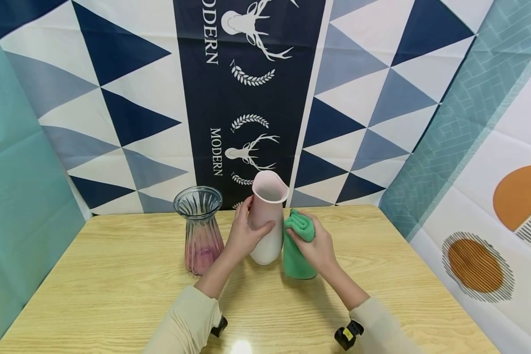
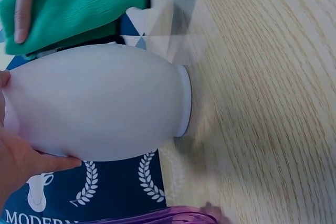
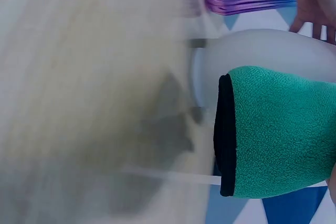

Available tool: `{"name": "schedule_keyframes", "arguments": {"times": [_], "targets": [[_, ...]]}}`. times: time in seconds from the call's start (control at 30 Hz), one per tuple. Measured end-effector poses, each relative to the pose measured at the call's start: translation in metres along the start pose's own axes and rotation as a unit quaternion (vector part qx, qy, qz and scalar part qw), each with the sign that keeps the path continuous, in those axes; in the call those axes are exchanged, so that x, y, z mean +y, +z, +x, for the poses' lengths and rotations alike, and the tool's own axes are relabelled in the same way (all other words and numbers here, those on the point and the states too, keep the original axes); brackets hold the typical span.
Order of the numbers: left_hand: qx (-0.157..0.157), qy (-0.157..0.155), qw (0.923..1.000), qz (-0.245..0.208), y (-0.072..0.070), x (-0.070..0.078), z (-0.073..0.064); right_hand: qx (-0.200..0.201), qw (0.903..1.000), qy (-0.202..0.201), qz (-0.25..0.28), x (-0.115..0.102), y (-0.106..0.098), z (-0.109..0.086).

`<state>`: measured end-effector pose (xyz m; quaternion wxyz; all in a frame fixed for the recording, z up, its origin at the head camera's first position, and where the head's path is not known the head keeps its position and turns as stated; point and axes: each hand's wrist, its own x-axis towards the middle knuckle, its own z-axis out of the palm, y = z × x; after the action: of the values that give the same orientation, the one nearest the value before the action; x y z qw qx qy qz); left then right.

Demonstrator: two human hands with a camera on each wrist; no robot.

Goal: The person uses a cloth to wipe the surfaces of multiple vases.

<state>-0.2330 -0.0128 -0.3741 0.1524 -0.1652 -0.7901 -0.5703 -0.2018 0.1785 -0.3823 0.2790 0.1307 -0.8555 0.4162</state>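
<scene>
Green cloth (image 1: 299, 255) fills the curled fingers of the right hand (image 1: 318, 246), near the far edge of the desk (image 1: 115, 285). A glass vase (image 1: 200, 241) stands toward the left edge. Between them, the left hand (image 1: 242, 235) clasps a pink-white vase (image 1: 266, 246) with curved fingers, before a patterned backdrop (image 1: 354, 108).

the navy-blue fabric panel (image 1: 250, 101) facing you carries a lower white printed word, "modern" (image 1: 216, 152), in capitals turned sideways. the upper white printed word (image 1: 210, 34) reads "odern" to you, cut by the head view's top edge. your left wrist view shows "modern" roughly upright on that panel's cloth.
</scene>
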Motion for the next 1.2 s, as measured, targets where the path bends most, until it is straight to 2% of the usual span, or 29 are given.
{"name": "schedule_keyframes", "arguments": {"times": [0.2, 0.43, 0.6, 0.8, 0.93, 1.2], "targets": [[0.001, 0.005, 1.0, 0.005, 0.001, 0.002, 0.0, 0.014, 0.9995, -0.028, 0.005, -0.009, -0.007, 0.018], [-0.002, 0.003, 1.0, 0.003, -0.001, 0.003, -0.001, 0.005, 0.9997, -0.022, 0.006, -0.016, -0.006, 0.031], [-0.004, 0.003, 1.0, 0.004, -0.002, 0.003, 0.0, -0.008, 0.9993, -0.035, 0.013, -0.019, -0.005, 0.039], [-0.008, 0.009, 0.9998, 0.018, -0.001, 0.002, 0.0, -0.019, 0.9988, -0.035, 0.028, -0.017, -0.005, 0.04], [0.002, 0.011, 0.9996, 0.026, 0.001, 0.0, 0.0, -0.025, 0.9985, -0.036, 0.033, -0.016, -0.005, 0.04], [0.003, 0.016, 0.9993, 0.032, 0.003, 0.001, 0.0, -0.055, 0.998, -0.021, 0.026, -0.009, -0.003, 0.033]]}}
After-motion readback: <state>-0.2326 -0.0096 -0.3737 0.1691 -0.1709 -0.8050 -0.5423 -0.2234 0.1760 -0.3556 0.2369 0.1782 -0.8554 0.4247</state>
